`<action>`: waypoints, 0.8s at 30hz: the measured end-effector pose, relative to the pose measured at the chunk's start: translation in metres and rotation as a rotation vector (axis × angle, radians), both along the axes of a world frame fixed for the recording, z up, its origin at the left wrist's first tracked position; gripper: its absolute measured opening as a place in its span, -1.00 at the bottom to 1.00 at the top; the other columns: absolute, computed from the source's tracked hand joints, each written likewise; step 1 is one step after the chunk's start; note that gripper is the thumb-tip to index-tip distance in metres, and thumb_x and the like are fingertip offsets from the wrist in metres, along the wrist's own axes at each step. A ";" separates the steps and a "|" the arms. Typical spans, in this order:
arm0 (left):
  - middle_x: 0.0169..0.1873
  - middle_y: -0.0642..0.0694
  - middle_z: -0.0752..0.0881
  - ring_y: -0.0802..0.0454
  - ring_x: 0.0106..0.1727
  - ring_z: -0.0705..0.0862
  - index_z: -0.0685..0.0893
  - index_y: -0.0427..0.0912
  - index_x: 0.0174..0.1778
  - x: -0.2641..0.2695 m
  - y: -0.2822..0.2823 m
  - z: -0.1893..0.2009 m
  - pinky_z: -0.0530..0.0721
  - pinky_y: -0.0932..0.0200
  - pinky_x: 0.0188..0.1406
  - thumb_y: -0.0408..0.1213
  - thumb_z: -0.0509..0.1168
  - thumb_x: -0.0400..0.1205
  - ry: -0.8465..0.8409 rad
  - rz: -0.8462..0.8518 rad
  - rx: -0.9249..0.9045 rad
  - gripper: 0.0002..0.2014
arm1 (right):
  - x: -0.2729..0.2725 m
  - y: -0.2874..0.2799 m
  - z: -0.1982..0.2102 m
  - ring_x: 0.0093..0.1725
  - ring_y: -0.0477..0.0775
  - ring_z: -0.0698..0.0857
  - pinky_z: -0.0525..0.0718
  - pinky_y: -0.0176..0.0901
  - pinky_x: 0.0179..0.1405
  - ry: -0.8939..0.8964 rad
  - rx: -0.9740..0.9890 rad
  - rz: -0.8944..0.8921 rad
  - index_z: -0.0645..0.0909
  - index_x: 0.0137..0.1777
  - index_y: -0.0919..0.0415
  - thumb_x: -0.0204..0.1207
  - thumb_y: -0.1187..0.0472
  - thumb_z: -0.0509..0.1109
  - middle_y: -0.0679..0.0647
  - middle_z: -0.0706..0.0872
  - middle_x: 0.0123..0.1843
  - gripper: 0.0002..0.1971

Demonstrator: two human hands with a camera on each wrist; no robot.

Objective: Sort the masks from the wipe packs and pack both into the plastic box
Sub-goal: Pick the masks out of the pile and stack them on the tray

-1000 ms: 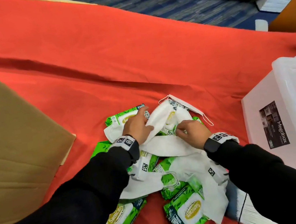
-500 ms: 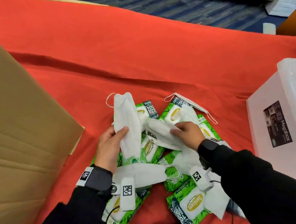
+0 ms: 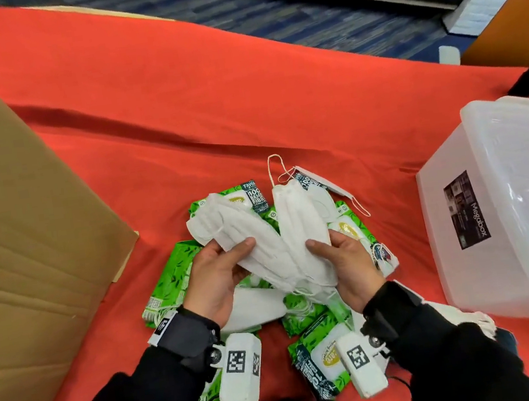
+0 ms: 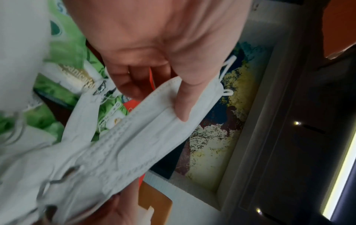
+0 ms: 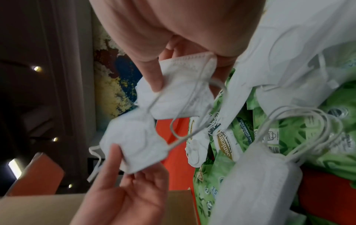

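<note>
The person holds two folded white masks above the pile of green wipe packs [image 3: 172, 279] on the red cloth [image 3: 177, 110]. The left hand [image 3: 215, 282] grips one mask [image 3: 244, 240] with the thumb laid across its face and the fingers curled beneath; the right hand [image 3: 349, 266] grips a second mask [image 3: 300, 226] the same way. The two masks cross at their lower ends, just above the pile, and their upper ends fan apart. More masks lie among the wipe packs below, one just under the left wrist and one at the pile's far edge with its ear loop trailing onto the cloth. The plastic box [image 3: 468, 274] stands to the right of the pile, apart from it; its inside cannot be seen clearly. A cardboard sheet [image 3: 27, 248] lies left of the pile.

The step in hand appears to be gathering masks into one stack. To do it well, the person should lay one mask flat on the other with edges lined up, then pinch the pair in a single hand. The ear loops, seen dangling in the right wrist view, could catch on packs, so the masks should be lifted straight up off the pile before being carried toward the box.
</note>
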State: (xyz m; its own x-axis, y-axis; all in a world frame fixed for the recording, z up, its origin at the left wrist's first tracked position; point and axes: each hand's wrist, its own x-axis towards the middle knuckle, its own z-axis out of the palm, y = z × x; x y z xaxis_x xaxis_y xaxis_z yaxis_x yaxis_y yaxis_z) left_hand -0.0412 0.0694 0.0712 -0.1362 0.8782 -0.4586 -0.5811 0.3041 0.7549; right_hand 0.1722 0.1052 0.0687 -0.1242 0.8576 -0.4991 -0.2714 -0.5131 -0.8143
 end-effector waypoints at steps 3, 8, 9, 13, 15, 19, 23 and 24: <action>0.04 -0.17 0.87 -0.07 0.03 0.84 0.77 -0.24 0.13 0.014 0.000 0.003 0.83 0.00 -0.05 -0.43 0.52 0.43 -0.057 -0.053 0.005 -0.67 | -0.008 -0.010 0.003 0.22 0.41 0.80 0.76 0.24 0.24 -0.018 0.062 0.024 0.74 0.28 0.32 0.58 0.37 0.47 0.31 0.84 0.20 -0.72; -0.03 -0.19 0.86 -0.10 0.00 0.82 0.76 -0.29 0.08 0.035 0.000 -0.007 0.79 0.04 -0.07 -0.61 0.51 0.46 0.035 -0.037 -0.045 -0.69 | -0.018 -0.020 0.004 0.16 0.29 0.79 0.71 0.29 0.25 -0.067 0.185 0.192 0.83 0.16 0.13 0.54 0.36 0.52 0.30 0.84 0.19 -0.76; 0.00 -0.22 0.85 -0.15 0.03 0.82 0.71 -0.29 0.13 0.035 0.002 -0.007 0.79 -0.04 0.01 -0.64 0.51 0.44 0.018 0.004 -0.053 -0.63 | -0.016 -0.021 0.003 0.14 0.27 0.81 0.74 0.25 0.21 -0.063 0.179 0.228 0.82 0.18 0.14 0.54 0.41 0.51 0.29 0.84 0.19 -0.73; 0.18 -0.27 0.81 -0.20 0.16 0.80 0.61 -0.20 0.37 0.014 0.014 -0.011 0.80 -0.14 0.11 -0.67 0.47 0.46 -0.144 0.166 -0.100 -0.43 | -0.007 -0.031 -0.003 -0.06 0.24 0.86 0.87 0.07 -0.10 -0.084 -0.034 0.426 0.80 0.16 0.26 0.55 0.53 0.42 0.35 0.85 0.11 -0.72; 0.29 -0.29 0.76 -0.23 0.28 0.76 0.61 -0.29 0.46 -0.001 0.020 -0.014 0.78 -0.13 0.19 -0.61 0.40 0.57 -0.198 0.197 -0.111 -0.50 | -0.003 -0.036 -0.012 -0.01 0.32 0.86 0.88 0.07 -0.11 -0.143 -0.108 0.322 0.79 -0.09 0.35 0.54 0.62 0.28 0.44 0.83 0.06 -0.72; 0.31 -0.31 0.75 -0.24 0.33 0.74 0.60 -0.37 0.47 -0.015 0.017 -0.019 0.80 -0.08 0.15 -0.55 0.34 0.65 -0.239 0.244 -0.136 -0.58 | 0.003 -0.034 -0.023 0.07 0.43 0.81 0.74 0.28 0.25 0.194 -0.157 -0.094 0.50 -0.28 0.33 0.43 0.60 0.04 0.46 0.76 -0.11 -0.72; 0.26 -0.25 0.79 -0.18 0.27 0.77 0.66 -0.29 0.38 -0.007 0.009 -0.020 0.85 0.02 -0.06 -0.56 0.33 0.67 -0.213 0.224 -0.132 -0.65 | -0.008 -0.022 -0.012 -0.48 0.08 0.34 0.50 -0.07 -0.36 0.283 -0.249 -0.120 0.48 -0.11 0.16 0.60 0.17 0.26 0.06 0.30 -0.45 -0.90; 0.25 -0.24 0.79 -0.17 0.26 0.77 0.67 -0.26 0.35 -0.006 0.007 -0.020 0.85 0.02 -0.04 -0.56 0.33 0.67 -0.219 0.218 -0.122 -0.66 | -0.010 -0.020 -0.014 -0.47 0.05 0.23 0.33 -0.08 -0.38 0.153 -0.229 -0.025 0.50 -0.06 0.13 0.62 0.03 0.36 0.04 0.24 -0.43 -0.82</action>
